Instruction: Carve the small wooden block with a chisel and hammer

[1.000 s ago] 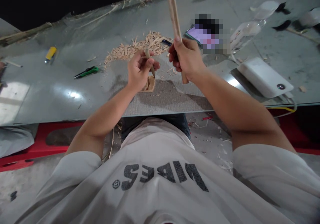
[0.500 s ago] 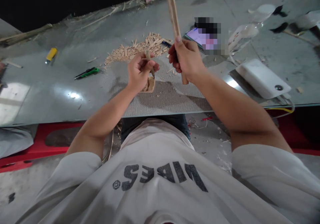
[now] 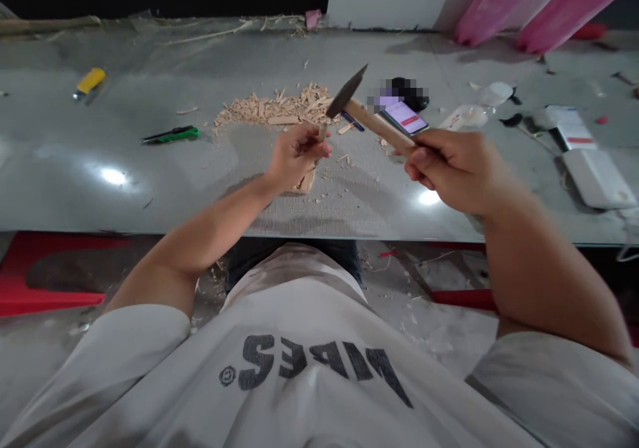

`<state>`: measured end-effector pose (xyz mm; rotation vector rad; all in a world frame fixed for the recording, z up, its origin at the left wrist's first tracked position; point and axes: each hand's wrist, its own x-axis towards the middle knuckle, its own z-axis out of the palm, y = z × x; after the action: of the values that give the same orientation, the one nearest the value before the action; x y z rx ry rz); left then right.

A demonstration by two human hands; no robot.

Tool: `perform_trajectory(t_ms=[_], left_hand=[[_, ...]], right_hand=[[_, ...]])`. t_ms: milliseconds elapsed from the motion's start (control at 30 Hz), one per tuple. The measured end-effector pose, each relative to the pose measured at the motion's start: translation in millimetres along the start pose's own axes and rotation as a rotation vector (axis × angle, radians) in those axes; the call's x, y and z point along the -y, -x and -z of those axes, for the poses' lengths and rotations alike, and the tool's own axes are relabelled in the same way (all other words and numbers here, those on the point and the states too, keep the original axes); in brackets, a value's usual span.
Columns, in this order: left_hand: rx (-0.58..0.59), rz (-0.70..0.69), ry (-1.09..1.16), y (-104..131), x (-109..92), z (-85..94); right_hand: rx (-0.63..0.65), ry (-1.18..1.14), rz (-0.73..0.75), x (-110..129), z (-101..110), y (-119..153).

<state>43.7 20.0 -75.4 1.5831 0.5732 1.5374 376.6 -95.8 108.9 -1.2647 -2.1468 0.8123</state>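
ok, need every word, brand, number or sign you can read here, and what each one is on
"VIBES": black capitals, upside down in this view, B warped by a fold, on the white short-sleeved T-shirt.
Small round black emblem on the same shirt: too small to read.
Lit phone screen with a red bar, beyond the wooden-handled metal hammer: too small, partly pixelated.
Second lit screen, far right: too small.
Nothing else readable.

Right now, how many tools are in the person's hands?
2: a hammer in the right hand, and a slim tool in the left hand, above the wood piece. The slim tool's lower end is hidden.
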Motion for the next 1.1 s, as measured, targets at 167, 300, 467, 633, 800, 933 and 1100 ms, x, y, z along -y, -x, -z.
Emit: perform_trajectory(t_ms=[167,300,467,633,800,933,1100], left_hand=[[-0.015,0.049,0.029,-2.0,-12.2,-1.9],[-0.016,0.066,0.045,-1.2,-23.4,-7.0],[-0.041,0.127,0.019,-1.4,-31.4,-12.2],[-0.026,0.130,-0.030,0.5,-34.2,-12.9],[-0.005,0.104,-0.034,0.8,-27.7,-10.1],[-0.012,0.092,-0.005,-4.1,-17.9,-9.4],[0.001,0.084,0.077,-7.5,-14.0,-9.5]], right_hand=[[-0.072,0.019,0.000,20.9,3.4,13.0],[-0.005,0.163,-0.024,33.3,10.5,10.1],[-0.124,0.137,0.020,43.8,10.8,12.2],[-0.114,0.217,0.011,48.2,9.4,11.4],[-0.077,0.271,-0.032,48.0,7.3,9.1],[-0.180,0.208,-0.042,51.8,6.0,10.0],[-0.077,0.280,-0.099,49.5,4.4,10.5]])
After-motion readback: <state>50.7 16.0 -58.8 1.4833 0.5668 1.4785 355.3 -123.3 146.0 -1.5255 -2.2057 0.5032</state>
